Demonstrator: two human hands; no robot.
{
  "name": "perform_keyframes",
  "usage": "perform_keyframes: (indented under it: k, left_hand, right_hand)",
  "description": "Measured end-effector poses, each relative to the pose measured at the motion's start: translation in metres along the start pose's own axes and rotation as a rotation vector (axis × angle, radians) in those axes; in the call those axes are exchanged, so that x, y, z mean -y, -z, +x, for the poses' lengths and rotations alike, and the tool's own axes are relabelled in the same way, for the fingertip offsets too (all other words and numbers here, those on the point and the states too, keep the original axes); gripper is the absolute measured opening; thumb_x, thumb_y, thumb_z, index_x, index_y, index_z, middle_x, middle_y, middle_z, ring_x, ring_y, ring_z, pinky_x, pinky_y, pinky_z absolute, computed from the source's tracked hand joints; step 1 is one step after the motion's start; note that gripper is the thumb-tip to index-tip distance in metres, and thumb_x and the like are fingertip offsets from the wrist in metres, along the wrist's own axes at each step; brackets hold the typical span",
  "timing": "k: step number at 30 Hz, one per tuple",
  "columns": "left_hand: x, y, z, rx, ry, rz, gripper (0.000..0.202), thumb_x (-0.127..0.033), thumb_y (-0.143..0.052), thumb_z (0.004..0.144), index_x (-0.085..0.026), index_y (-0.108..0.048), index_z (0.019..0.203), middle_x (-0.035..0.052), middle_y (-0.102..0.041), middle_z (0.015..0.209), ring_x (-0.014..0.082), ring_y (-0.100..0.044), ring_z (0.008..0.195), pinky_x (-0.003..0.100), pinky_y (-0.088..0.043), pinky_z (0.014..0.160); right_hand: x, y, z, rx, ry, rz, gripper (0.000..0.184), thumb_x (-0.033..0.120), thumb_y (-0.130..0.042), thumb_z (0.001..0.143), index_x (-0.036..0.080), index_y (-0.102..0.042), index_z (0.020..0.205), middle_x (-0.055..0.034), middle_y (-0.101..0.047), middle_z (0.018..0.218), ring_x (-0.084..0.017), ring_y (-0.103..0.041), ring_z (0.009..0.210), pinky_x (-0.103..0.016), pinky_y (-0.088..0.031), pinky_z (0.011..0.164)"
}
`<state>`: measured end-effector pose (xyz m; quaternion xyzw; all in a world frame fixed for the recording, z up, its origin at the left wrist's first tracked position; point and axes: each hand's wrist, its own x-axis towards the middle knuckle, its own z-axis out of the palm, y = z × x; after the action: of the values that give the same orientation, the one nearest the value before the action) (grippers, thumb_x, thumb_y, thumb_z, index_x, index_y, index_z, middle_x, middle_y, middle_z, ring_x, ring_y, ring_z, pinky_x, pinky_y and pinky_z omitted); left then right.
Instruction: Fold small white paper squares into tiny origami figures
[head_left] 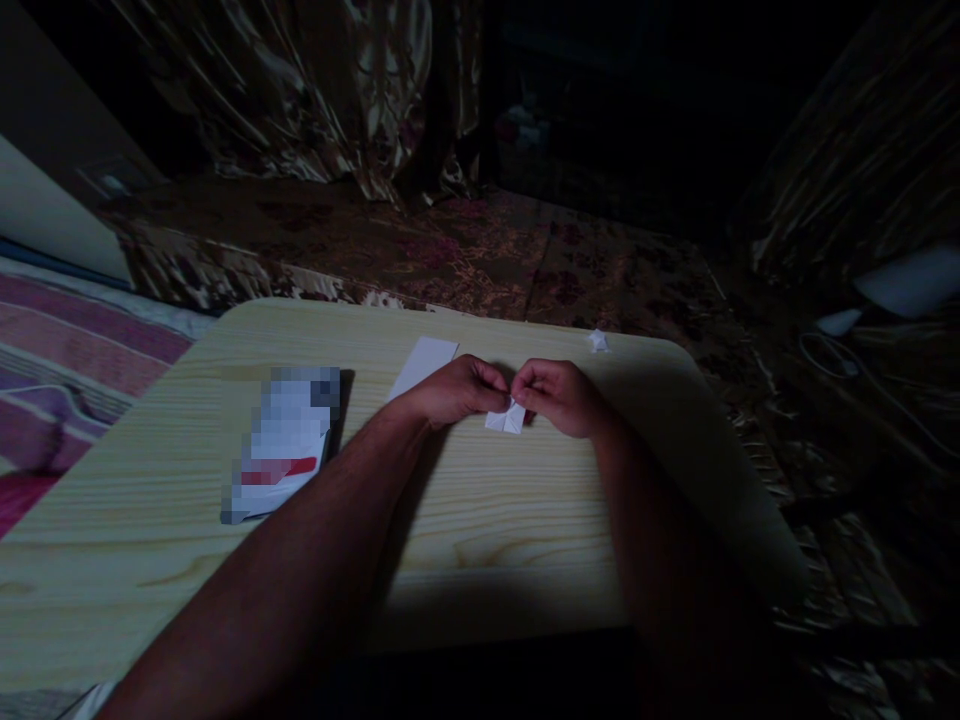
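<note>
My left hand (457,390) and my right hand (559,395) meet over the middle of a light wooden table (450,520). Both pinch a small folded piece of white paper (507,418) between fingertips and thumbs, just above the tabletop. A white paper strip (424,365) lies flat behind my left hand. A tiny folded white paper shape (598,341) sits near the table's far edge, to the right of my hands.
A white packet with a red stripe (281,445), partly blurred, lies on the table to the left. Patterned fabric (465,250) covers the floor beyond. A striped cloth (67,370) is at left. Cables and pale objects (847,330) lie in the dark at right.
</note>
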<state>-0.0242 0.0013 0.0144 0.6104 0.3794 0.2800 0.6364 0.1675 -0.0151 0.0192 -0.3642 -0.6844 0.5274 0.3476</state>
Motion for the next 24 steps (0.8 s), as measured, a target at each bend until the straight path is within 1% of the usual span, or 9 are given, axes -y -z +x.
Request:
perform_keyframes:
  k: [6,13,17,24]
  left_hand:
    - [0.0002,0.0000,0.0014,-0.005,0.000,0.045,0.013,-0.023,-0.070,0.061,-0.012,-0.068,0.068,-0.0030,-0.057,0.056,0.0066,-0.046,0.051,0.021,-0.036,0.054]
    - [0.0048,0.0022,0.0035,-0.018,-0.020,0.102,0.014,-0.024,-0.069,0.063,-0.012,-0.065,0.067,-0.0032,-0.057,0.057,0.0066,-0.046,0.051,0.020,-0.036,0.053]
    - [0.0056,0.0029,0.0040,-0.014,-0.014,0.114,0.015,-0.026,-0.069,0.064,-0.012,-0.065,0.067,-0.0033,-0.057,0.056,0.0066,-0.045,0.052,0.021,-0.036,0.053]
    - [0.0038,0.0021,0.0025,-0.013,-0.010,0.108,0.013,-0.023,-0.069,0.064,-0.011,-0.064,0.067,-0.0028,-0.058,0.057,0.0070,-0.047,0.052,0.021,-0.037,0.054]
  right_hand:
    - [-0.0044,-0.0014,0.0018,-0.060,0.032,-0.053,0.015,0.029,-0.063,0.077,0.014,-0.059,0.080,0.0004,-0.059,0.068,-0.010,-0.057,0.059,-0.021,-0.045,0.054]
    - [-0.0036,-0.0035,0.0025,-0.113,0.054,-0.109,0.011,0.024,-0.061,0.077,0.014,-0.060,0.079,-0.0006,-0.060,0.070,-0.010,-0.057,0.061,-0.020,-0.044,0.055]
    - [-0.0022,-0.0041,0.0024,-0.126,0.054,-0.129,0.011,0.024,-0.059,0.077,0.013,-0.060,0.079,-0.0003,-0.061,0.070,-0.009,-0.056,0.061,-0.020,-0.043,0.054]
    - [-0.0014,-0.0061,0.0030,-0.169,0.057,-0.162,0.011,0.024,-0.060,0.075,0.013,-0.062,0.078,-0.0009,-0.063,0.070,-0.009,-0.057,0.060,-0.019,-0.043,0.054]
